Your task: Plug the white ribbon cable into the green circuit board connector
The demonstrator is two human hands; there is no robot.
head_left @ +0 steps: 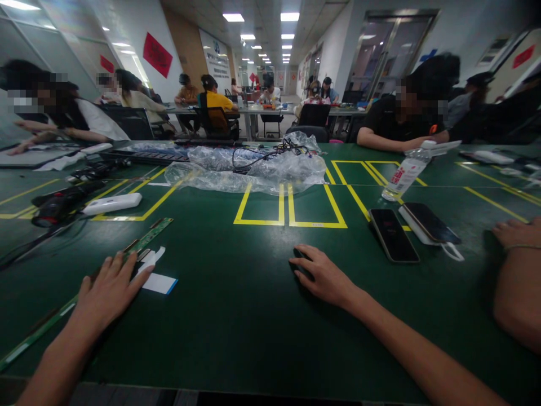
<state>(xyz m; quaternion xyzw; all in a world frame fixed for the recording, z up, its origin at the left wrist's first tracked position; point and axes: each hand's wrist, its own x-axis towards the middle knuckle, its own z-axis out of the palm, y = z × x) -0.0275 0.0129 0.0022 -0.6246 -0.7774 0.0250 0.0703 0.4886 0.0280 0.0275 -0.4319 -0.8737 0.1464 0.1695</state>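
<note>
My left hand (107, 287) lies over a long, narrow green circuit board (42, 332), fingers stretched out, covering its middle. The board runs slantwise from the lower left edge to a far end beyond my fingertips. Beside my thumb, a white flat ribbon cable (159, 283) with a blue end rests on the table; a curled white strip shows next to it. Over on the right, my right hand (323, 273) is on the bare green tabletop (236, 316) with its fingers apart and nothing in them.
Clear plastic wrap (253, 169) with black cables lies ahead, behind yellow tape outlines (258, 222). A phone (393, 235), a second phone (430, 221) on a white power bank and a water bottle (403, 173) stand right. A white device (112, 204) sits left. Another person's arm (519, 282) rests far right.
</note>
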